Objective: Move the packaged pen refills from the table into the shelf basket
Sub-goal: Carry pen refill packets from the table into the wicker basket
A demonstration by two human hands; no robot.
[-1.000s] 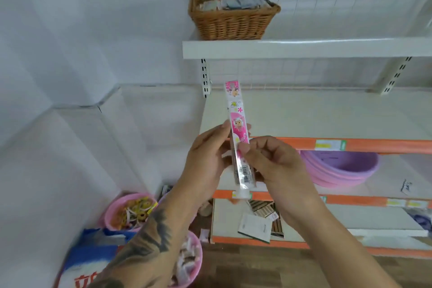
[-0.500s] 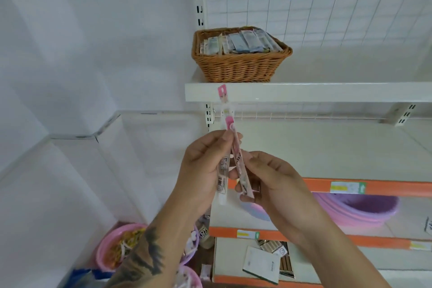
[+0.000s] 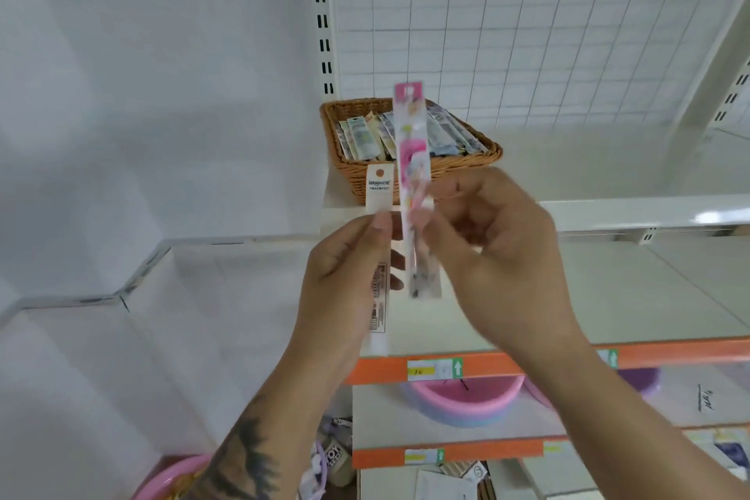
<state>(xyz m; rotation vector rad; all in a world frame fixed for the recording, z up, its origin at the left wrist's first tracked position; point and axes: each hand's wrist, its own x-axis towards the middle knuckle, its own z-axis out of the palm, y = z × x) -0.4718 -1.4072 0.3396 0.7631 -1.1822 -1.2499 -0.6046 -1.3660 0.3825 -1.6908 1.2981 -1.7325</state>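
Observation:
Two long refill packs are held upright in front of the shelf. My left hand [image 3: 345, 276] pinches a white pack [image 3: 379, 191] with a barcode near its lower end. My right hand [image 3: 495, 252] pinches a pink pack [image 3: 413, 142] printed with a cartoon figure. The two packs stand side by side, a small gap between them. Behind them, a wicker basket [image 3: 462, 164] sits on the white shelf [image 3: 608, 211] and holds several refill packs lying flat. The pink pack's top overlaps the basket's middle in view.
A white wire grid panel [image 3: 527, 32] backs the shelf, with a slotted upright [image 3: 322, 12] at its left. Lower shelves have orange front edges [image 3: 507, 365]; a pink basin [image 3: 462, 398] sits under one. A white wall fills the left.
The view tilted up, so the basket sits lower and closer. Both hands rose toward it. The two packs, held together before, are now separated, one in each hand.

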